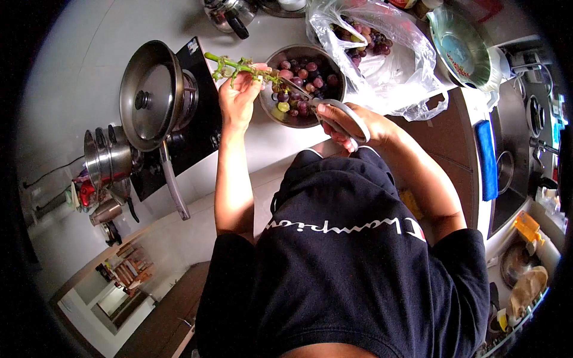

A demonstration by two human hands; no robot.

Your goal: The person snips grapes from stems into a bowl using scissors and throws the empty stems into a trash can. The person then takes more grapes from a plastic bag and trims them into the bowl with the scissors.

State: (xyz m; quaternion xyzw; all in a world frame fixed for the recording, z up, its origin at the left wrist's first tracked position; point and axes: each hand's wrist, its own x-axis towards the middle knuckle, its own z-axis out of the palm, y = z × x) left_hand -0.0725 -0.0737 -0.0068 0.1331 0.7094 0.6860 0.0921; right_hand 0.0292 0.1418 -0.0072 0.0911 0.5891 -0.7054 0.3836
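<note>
My left hand (239,101) pinches a green grape stem (230,62), whose branches reach over the left rim of a metal bowl (342,80). Most of the stem in view is bare, with a few greenish grapes close to the fingers. Inside the bowl lie many loose grapes (310,67), mostly dark red and purple, some yellow-green. My right hand (364,122) is wrapped round the grey handles of a pair of scissors (341,107). The blades point up and left over the bowl, toward the stem's end. Whether they touch it I cannot tell.
Behind the bowl to the right, a clear plastic bag (412,77) holds more grapes (376,43). A pale green basin (462,51) stands further right. To the left, a lidded frying pan (152,95) sits on a black stove (200,128). A kettle (230,15) stands at the back.
</note>
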